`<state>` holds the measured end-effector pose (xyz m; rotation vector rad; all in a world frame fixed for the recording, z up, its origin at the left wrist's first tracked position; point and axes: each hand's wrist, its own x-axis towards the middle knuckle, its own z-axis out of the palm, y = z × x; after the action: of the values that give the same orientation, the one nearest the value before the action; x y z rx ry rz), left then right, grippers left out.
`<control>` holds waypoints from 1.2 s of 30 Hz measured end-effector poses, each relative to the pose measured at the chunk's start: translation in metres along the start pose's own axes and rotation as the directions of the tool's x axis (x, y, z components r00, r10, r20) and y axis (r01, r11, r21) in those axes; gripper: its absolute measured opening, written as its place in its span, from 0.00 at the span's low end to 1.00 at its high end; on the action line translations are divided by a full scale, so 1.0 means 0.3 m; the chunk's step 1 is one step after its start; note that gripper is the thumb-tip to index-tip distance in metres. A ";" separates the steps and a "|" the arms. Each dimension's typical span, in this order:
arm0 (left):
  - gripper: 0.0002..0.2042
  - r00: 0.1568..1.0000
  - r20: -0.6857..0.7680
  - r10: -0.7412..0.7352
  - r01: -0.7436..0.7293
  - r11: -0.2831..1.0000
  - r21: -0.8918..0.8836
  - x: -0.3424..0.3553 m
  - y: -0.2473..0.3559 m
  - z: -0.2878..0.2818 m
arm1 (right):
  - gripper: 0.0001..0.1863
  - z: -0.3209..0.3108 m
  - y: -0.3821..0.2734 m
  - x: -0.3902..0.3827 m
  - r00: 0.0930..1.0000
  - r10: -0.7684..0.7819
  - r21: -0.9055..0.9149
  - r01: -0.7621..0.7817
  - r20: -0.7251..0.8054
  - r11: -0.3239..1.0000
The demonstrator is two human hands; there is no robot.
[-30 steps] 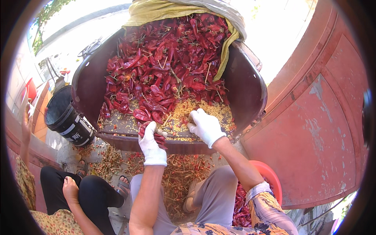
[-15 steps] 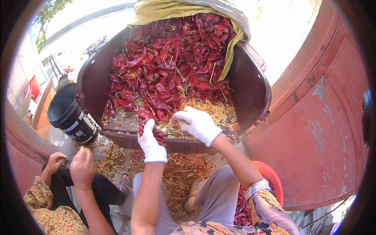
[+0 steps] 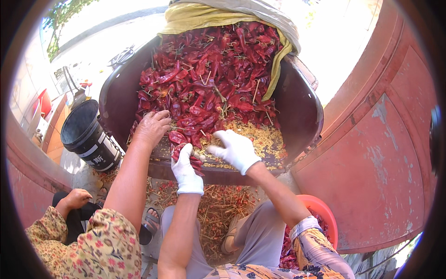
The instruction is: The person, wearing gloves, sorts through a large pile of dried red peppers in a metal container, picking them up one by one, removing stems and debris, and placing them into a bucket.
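Note:
My left hand (image 3: 187, 174), in a white glove, is closed around a bunch of dried red chili peppers (image 3: 196, 163) at the front edge of the dark cart bed (image 3: 299, 100). Just to its right, my right hand (image 3: 238, 152), also gloved, hovers with thumb and forefinger apart and nothing visible between them; its fingertips are slightly blurred. Beyond both hands lies a big heap of dried chili peppers (image 3: 200, 79), many with stems. Loose yellow seeds (image 3: 260, 137) cover the bed's floor beside my right hand.
A co-worker's bare hand (image 3: 152, 128) reaches into the heap from the left. A black bucket (image 3: 86, 135) hangs or stands beside the cart. Stem litter (image 3: 220, 204) covers the ground. A red basin (image 3: 325, 211) of peppers sits by my right leg. Yellow cloth (image 3: 209, 19) drapes the heap's back.
The co-worker's arm has stretched forward from the lower left to the heap. My right hand has opened its thumb and forefinger beside my left, which still holds the peppers.

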<state>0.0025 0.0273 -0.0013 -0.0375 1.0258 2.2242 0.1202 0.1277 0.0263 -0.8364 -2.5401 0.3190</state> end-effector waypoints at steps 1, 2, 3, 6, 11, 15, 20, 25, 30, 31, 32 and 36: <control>0.03 1.000 0.002 0.001 -0.001 1.000 -0.012 0.000 0.006 -0.003 | 0.24 -0.028 -0.064 -0.005 0.996 0.028 -0.027 -0.025 0.088 0.999; 0.03 1.000 0.005 0.002 -0.002 1.000 -0.015 -0.004 0.006 0.000 | 0.19 0.006 -0.065 -0.009 0.998 -0.023 -0.148 0.031 0.055 0.989; 0.03 1.000 0.009 0.003 -0.003 1.000 -0.019 -0.008 0.004 0.003 | 0.15 0.019 -0.051 -0.002 0.999 -0.023 -0.142 0.030 0.048 0.989; 0.03 1.000 0.023 0.009 -0.008 1.000 -0.004 -0.009 -0.001 0.009 | 0.06 0.022 0.002 -0.006 0.986 -0.032 -0.016 0.030 -0.164 0.999; 0.04 0.991 0.116 0.069 -0.076 0.995 0.059 0.004 -0.026 -0.012 | 0.06 -0.079 0.072 -0.044 0.931 0.302 0.682 -0.086 -0.204 0.726; 0.10 0.919 0.370 0.134 -0.204 0.966 0.158 -0.060 -0.010 0.035 | 0.08 -0.155 0.129 -0.079 0.917 0.394 0.912 -0.214 0.064 0.350; 0.24 0.541 0.765 0.349 -0.795 0.510 0.328 -0.110 -0.010 0.068 | 0.08 -0.208 0.083 -0.135 0.930 0.283 0.899 -0.320 0.236 0.300; 0.24 0.606 0.787 0.110 -0.660 0.622 0.421 -0.139 -0.009 0.060 | 0.07 -0.235 0.077 -0.169 0.909 0.181 0.876 -0.411 0.375 0.253; 0.17 0.669 0.741 0.058 -0.627 0.581 0.520 -0.145 -0.014 0.061 | 0.13 -0.226 0.043 -0.172 0.904 0.307 0.804 -0.411 0.298 0.430; 0.16 0.661 0.747 0.073 -0.644 0.567 0.514 -0.145 -0.019 0.058 | 0.14 -0.214 0.024 -0.180 0.926 0.307 0.751 -0.360 0.218 0.553; 0.16 0.646 0.758 0.092 -0.668 0.548 0.503 -0.144 -0.021 0.055 | 0.15 -0.212 0.009 -0.186 0.946 0.294 0.681 -0.307 0.139 0.665; 0.17 0.591 0.792 0.153 -0.731 0.516 0.446 -0.152 -0.023 0.051 | 0.14 -0.265 0.026 -0.201 0.956 0.041 0.360 -0.148 0.289 0.921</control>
<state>0.0453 0.0150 0.0180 1.5279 1.5345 1.7494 0.2054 0.1034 0.0728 -0.8081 -2.5597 0.9880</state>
